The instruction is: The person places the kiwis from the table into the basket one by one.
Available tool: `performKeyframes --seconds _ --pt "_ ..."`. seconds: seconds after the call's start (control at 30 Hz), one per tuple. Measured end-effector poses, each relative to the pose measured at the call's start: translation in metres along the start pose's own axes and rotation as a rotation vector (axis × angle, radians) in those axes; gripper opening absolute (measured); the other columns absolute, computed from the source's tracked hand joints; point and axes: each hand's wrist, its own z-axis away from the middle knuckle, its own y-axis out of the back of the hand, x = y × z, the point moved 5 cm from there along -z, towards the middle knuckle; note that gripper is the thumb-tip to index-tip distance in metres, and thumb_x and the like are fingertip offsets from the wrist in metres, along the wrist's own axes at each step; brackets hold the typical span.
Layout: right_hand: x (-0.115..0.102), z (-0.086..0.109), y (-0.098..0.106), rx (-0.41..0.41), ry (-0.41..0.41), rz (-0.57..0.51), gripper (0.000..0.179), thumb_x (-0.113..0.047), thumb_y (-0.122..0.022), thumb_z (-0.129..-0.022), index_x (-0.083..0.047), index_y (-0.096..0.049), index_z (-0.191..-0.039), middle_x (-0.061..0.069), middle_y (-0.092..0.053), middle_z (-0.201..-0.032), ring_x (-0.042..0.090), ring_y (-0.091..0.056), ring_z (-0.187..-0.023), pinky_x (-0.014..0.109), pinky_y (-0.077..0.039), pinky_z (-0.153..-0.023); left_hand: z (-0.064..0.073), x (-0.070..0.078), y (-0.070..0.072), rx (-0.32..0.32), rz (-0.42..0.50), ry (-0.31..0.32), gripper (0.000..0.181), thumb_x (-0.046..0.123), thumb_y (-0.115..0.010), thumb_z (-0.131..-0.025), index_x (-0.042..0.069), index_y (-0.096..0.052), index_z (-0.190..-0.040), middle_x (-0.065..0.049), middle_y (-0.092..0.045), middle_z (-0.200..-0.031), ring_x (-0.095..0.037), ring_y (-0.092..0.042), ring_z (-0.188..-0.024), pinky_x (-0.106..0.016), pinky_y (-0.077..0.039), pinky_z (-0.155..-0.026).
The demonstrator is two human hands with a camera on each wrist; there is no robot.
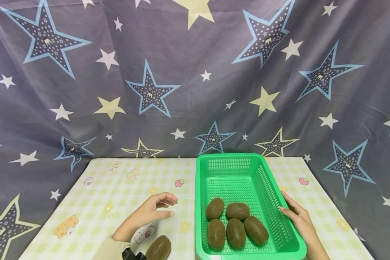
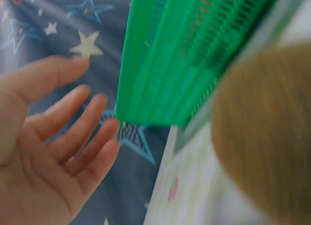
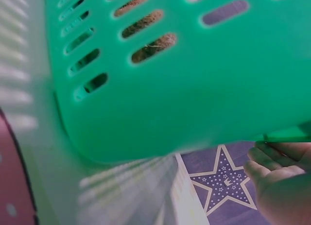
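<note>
The left hand point(image 1: 157, 207) hovers left of the green plastic basket point(image 1: 199, 206), palm toward it, its fingers loosely bent and holding nothing. In the left wrist view the same hand point(image 2: 53, 137) shows spread fingers with the basket point(image 2: 160, 79) beyond. A brown kiwi point(image 1: 159, 248) lies on the table beside the left wrist, partly cut off by the frame; it looms large as a blurred kiwi point(image 2: 267, 132). The right hand point(image 1: 300, 218) grips the basket's right rim, thumb over the edge. Its fingers point(image 3: 272, 159) reach under the rim in the right wrist view.
Several kiwis point(image 1: 235, 233) sit grouped in the near part of the basket. A checked tablecloth point(image 1: 117, 202) with cartoon prints covers the table. Behind it hangs a dark curtain point(image 1: 182, 47) patterned with stars.
</note>
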Motion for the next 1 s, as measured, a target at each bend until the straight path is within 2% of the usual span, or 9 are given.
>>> performKeyframes --seconds 0.1,0.2,0.3,0.37,0.5,0.57,0.63,0.77,1.0 --pt "0.0 -0.001 0.0 0.001 0.006 0.018 0.057 -0.011 -0.056 -0.094 0.005 -0.03 -0.143 -0.038 -0.044 -0.113 -0.017 -0.048 -0.1 0.012 -0.047 -0.077 0.012 -0.007 0.004 -0.085 -0.012 -0.015 0.032 0.012 -0.067 -0.087 0.006 -0.058 -0.117 -0.01 -0.061 -0.112 -0.015 -0.059 -0.103 -0.034 -0.047 -0.09" --pt "-0.001 -0.001 -0.001 0.005 0.014 0.031 0.057 -0.011 -0.056 -0.094 0.006 -0.031 -0.143 -0.038 -0.044 -0.113 -0.018 -0.047 -0.1 0.011 -0.046 -0.078 0.022 -0.012 0.006 -0.162 -0.011 -0.008 0.033 0.01 -0.065 -0.088 0.003 -0.057 -0.119 -0.015 -0.06 -0.116 -0.022 -0.058 -0.106 -0.035 -0.047 -0.091" --pt "-0.002 -0.001 -0.001 0.004 0.016 0.031 0.057 -0.011 -0.056 -0.094 0.006 -0.031 -0.143 -0.038 -0.044 -0.113 -0.018 -0.047 -0.1 0.011 -0.046 -0.078 0.033 -0.018 0.007 -0.235 0.024 0.03 0.037 0.008 -0.063 -0.088 0.0 -0.055 -0.123 -0.021 -0.056 -0.122 -0.026 -0.056 -0.11 -0.034 -0.045 -0.094" --pt "-0.002 -0.001 -0.001 0.002 0.015 0.03 0.057 -0.011 -0.056 -0.095 0.006 -0.031 -0.143 -0.038 -0.044 -0.113 -0.018 -0.047 -0.1 0.011 -0.046 -0.077 0.039 -0.021 0.007 -0.285 0.046 0.051 0.041 0.008 -0.065 -0.087 0.002 -0.053 -0.125 -0.022 -0.053 -0.126 -0.028 -0.053 -0.113 -0.033 -0.044 -0.095" --pt "-0.002 -0.001 -0.001 -0.002 0.009 0.034 0.057 -0.012 -0.055 -0.095 0.005 -0.031 -0.143 -0.038 -0.043 -0.114 -0.018 -0.047 -0.1 0.012 -0.047 -0.077 0.048 -0.024 0.004 -0.388 0.097 0.043 0.052 0.009 -0.07 -0.083 0.005 -0.05 -0.131 -0.022 -0.05 -0.132 -0.031 -0.05 -0.117 -0.034 -0.044 -0.095" --pt "-0.002 -0.001 -0.001 -0.001 0.003 0.041 0.057 -0.012 -0.055 -0.095 0.005 -0.031 -0.143 -0.037 -0.042 -0.114 -0.018 -0.047 -0.1 0.012 -0.047 -0.077 0.05 -0.024 0.001 -0.431 0.113 0.039 0.057 0.011 -0.072 -0.081 0.006 -0.049 -0.133 -0.021 -0.049 -0.133 -0.03 -0.05 -0.117 -0.034 -0.044 -0.094" --pt "-0.002 -0.001 0.0 -0.001 -0.003 0.046 0.058 -0.013 -0.055 -0.095 0.005 -0.03 -0.144 -0.037 -0.042 -0.114 -0.018 -0.047 -0.1 0.012 -0.047 -0.077 0.051 -0.024 -0.002 -0.463 0.14 0.056 0.061 0.011 -0.074 -0.078 0.007 -0.049 -0.134 -0.019 -0.05 -0.134 -0.028 -0.051 -0.116 -0.034 -0.045 -0.09" --pt "-0.002 -0.001 0.0 -0.002 -0.01 0.049 0.058 -0.013 -0.055 -0.095 0.004 -0.03 -0.144 -0.037 -0.041 -0.114 -0.019 -0.047 -0.1 0.013 -0.048 -0.077 0.052 -0.025 -0.009 -0.525 0.186 0.092 0.065 0.011 -0.074 -0.076 0.008 -0.047 -0.135 -0.014 -0.05 -0.135 -0.022 -0.049 -0.117 -0.032 -0.045 -0.091" --pt "0.0 -0.001 0.001 -0.003 -0.03 0.046 0.059 -0.015 -0.056 -0.095 0.002 -0.029 -0.145 -0.036 -0.042 -0.114 -0.017 -0.048 -0.099 0.014 -0.048 -0.077 0.05 -0.024 -0.018 -0.616 0.234 0.07 0.063 0.012 -0.075 -0.076 0.004 -0.049 -0.133 -0.021 -0.05 -0.132 -0.015 -0.048 -0.115 -0.031 -0.044 -0.092"
